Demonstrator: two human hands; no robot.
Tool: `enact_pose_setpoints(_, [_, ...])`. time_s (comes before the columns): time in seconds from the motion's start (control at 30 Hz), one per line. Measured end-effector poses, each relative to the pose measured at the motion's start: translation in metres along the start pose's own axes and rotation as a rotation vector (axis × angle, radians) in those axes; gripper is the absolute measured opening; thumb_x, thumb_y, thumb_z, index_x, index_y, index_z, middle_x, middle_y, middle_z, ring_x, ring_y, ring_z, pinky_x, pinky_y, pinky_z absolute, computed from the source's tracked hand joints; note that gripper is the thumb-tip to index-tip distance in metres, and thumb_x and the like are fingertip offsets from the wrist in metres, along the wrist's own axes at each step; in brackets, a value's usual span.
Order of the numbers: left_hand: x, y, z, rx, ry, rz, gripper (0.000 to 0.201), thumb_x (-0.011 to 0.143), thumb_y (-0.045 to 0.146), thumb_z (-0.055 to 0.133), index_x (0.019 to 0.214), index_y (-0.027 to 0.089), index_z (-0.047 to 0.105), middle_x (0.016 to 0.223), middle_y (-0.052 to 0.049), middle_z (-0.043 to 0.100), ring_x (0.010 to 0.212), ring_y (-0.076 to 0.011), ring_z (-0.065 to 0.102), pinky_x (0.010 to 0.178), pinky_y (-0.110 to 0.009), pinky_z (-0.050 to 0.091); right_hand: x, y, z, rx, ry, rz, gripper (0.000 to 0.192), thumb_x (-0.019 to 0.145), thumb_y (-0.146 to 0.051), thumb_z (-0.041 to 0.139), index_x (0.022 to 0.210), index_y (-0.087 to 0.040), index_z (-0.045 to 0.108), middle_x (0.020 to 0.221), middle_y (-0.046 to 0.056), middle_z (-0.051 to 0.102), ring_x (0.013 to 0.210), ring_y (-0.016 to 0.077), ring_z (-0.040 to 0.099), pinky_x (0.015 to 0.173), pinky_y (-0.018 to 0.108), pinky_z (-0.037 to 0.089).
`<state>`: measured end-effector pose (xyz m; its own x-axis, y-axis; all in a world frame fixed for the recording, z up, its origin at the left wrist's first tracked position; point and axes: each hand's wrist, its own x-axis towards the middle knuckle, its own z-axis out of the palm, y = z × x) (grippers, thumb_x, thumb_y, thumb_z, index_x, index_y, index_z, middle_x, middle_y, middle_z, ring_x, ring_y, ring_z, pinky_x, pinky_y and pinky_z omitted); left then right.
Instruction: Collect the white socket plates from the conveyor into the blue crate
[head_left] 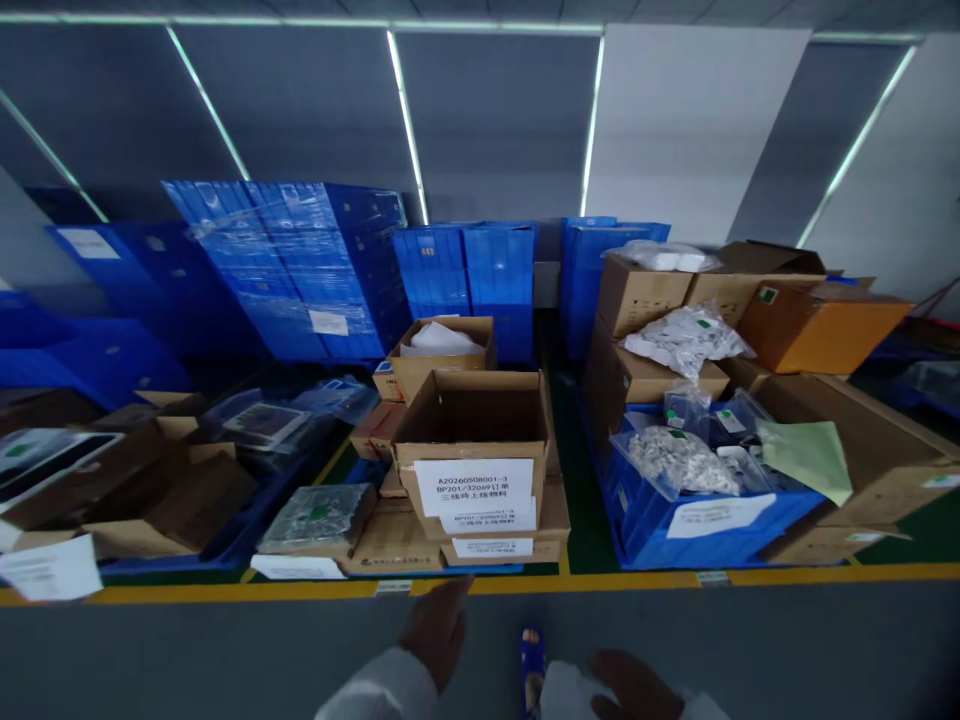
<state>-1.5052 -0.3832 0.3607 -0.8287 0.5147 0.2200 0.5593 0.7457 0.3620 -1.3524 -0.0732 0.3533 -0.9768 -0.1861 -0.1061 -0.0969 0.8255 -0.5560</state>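
Observation:
My left hand (437, 628) is raised at the bottom centre with its fingers loosely apart and nothing in it. It points toward an open, empty-looking cardboard box (472, 440) with white printed labels (474, 487) on its front. At the bottom edge, my right hand (632, 686) grips a crumpled white item (568, 692), maybe a bag or a sheet. Both sleeves are white. A foot in a blue sandal (531, 664) shows between the hands on the grey floor.
A yellow floor line (787, 577) runs in front of the storage area. Behind it stand stacked blue crates (300, 265), cardboard boxes (645, 295), a blue bin (697, 520) with bagged small parts, an orange box (817, 330) and flat cartons (172, 500) at the left.

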Motion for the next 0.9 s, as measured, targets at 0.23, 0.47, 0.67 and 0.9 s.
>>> enact_pose_setpoints(0.23, [0.098,-0.098,-0.043,-0.096,0.336,-0.147,0.038,0.086,0.039,0.037,0.104,0.017,0.063,0.1,-0.01,0.069,0.093,-0.0214,0.066,0.079,-0.033,0.056,0.177,0.009,-0.056,-0.074,0.122,-0.171,0.042,0.092,-0.04,0.035,0.121,-0.019,0.057,0.114,0.012,0.062,0.106,0.0231,0.058,0.091,0.037,0.048])
enact_pose_setpoints(0.47, [0.108,-0.213,-0.064,-0.144,0.377,-0.535,0.041,0.085,0.045,0.038,0.107,0.02,0.06,0.105,-0.008,0.067,0.093,-0.0207,0.065,0.079,-0.032,0.054,0.337,-0.039,-0.126,-0.093,0.204,-0.315,0.036,0.091,-0.032,0.039,0.119,-0.017,0.055,0.114,0.012,0.061,0.106,0.0206,0.058,0.09,0.036,0.049])
enact_pose_setpoints(0.67, [0.139,-0.341,-0.066,-0.234,0.344,-0.547,0.039,0.083,0.046,0.038,0.104,0.022,0.061,0.1,-0.006,0.069,0.089,-0.0196,0.065,0.08,-0.032,0.054,0.443,-0.096,-0.131,-0.132,0.256,-0.21,0.036,0.09,-0.036,0.038,0.118,-0.022,0.056,0.113,0.01,0.061,0.102,0.0214,0.059,0.09,0.04,0.049])
enact_pose_setpoints(0.9, [0.151,-0.51,-0.091,-0.242,0.034,-0.369,0.041,0.086,0.04,0.033,0.104,0.021,0.065,0.104,-0.009,0.069,0.097,-0.0218,0.065,0.09,-0.036,0.052,0.604,-0.222,-0.099,-0.102,0.306,-0.134,0.04,0.088,-0.038,0.042,0.123,-0.024,0.052,0.115,0.009,0.06,0.1,0.0211,0.06,0.091,0.041,0.048])
